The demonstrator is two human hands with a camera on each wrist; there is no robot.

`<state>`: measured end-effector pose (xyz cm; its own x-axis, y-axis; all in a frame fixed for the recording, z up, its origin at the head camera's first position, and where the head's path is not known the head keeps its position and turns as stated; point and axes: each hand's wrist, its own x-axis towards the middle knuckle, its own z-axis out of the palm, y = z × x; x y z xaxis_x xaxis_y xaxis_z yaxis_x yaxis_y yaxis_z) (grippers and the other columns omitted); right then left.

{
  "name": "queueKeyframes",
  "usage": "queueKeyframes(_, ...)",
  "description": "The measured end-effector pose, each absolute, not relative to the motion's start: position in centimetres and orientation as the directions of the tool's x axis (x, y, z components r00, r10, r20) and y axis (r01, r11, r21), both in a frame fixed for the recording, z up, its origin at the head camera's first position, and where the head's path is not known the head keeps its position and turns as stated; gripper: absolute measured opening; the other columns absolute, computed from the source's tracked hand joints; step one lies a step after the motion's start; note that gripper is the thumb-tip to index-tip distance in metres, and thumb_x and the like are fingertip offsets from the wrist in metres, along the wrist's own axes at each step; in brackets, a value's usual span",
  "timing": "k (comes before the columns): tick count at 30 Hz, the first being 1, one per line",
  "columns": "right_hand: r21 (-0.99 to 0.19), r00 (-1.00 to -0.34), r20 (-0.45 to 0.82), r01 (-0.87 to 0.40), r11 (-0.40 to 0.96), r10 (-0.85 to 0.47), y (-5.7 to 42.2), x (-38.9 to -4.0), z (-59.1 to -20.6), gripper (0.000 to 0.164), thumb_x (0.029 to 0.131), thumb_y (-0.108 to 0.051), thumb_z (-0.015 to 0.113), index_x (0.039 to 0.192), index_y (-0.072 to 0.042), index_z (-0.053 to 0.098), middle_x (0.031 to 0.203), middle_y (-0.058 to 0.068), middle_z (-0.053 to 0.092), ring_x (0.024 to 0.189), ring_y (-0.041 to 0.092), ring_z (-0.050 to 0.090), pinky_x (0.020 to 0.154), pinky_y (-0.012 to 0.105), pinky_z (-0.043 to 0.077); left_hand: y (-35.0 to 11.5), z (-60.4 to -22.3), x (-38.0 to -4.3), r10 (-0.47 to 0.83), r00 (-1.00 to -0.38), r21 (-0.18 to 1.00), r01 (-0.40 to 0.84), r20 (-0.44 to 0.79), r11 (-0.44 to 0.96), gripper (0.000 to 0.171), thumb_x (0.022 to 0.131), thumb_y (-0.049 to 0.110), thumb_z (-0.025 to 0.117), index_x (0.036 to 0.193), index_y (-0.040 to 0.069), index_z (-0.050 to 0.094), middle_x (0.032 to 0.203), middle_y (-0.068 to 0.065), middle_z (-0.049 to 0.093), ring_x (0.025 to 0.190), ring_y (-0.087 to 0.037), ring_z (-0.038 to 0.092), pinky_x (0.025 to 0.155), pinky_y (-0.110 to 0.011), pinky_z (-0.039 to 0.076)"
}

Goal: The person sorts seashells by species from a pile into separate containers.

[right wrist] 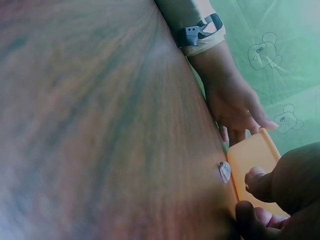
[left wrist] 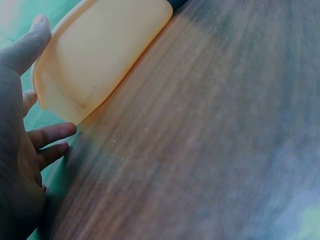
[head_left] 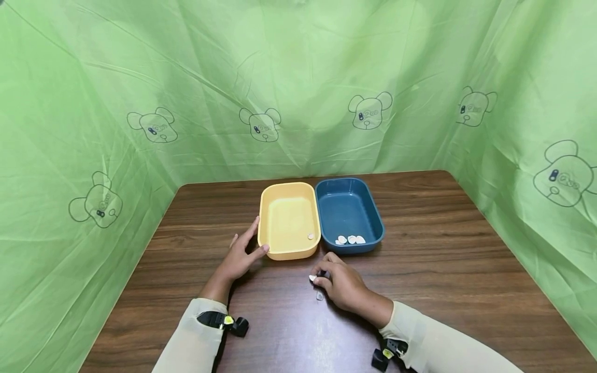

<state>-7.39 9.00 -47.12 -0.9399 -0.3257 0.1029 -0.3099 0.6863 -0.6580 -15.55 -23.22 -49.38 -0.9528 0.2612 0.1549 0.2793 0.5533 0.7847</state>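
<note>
My left hand (head_left: 237,259) rests at the near left corner of a yellow plastic bin (head_left: 291,255), its fingers extended along the side and its thumb at the rim. In the left wrist view, that thumb lies against the rim. Just in front of the bins, my right hand (head_left: 344,285) pinches a small white seashell (head_left: 312,278) between thumb and fingers. On the table below it lies a greyish seashell (head_left: 319,296); the right wrist view shows a ridged, striped seashell (right wrist: 224,172). One small pale shell (head_left: 310,236) sits inside the yellow bin.
Directly right of the yellow bin stands a blue bin (head_left: 352,248), with several white shells (head_left: 352,239) along its near end. Both bins are on a dark wood table (head_left: 448,259). Green curtain (head_left: 308,103) with printed bear faces surrounds the table's back and sides.
</note>
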Motion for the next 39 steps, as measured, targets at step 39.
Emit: queueKeyframes(39, -0.767, -0.883, 0.198, -0.409, 0.494, -0.425, 8.9, -6.8, -43.6, 0.01, 0.101, -0.004, 0.074, 0.103, -0.013, 0.071, 0.109, 0.002, 0.063, 0.099, 0.013, 0.066, 0.095, 0.034, 0.057, -23.1, -49.4, -15.6, 0.27, -0.951, 0.778, 0.284, 0.152, 0.561, 0.09, 0.106, 0.037, 0.071, 0.177, 0.03, 0.016, 0.177, -0.007, 0.038, 0.166, -0.038, 0.032, 0.128, -0.081, -0.004)
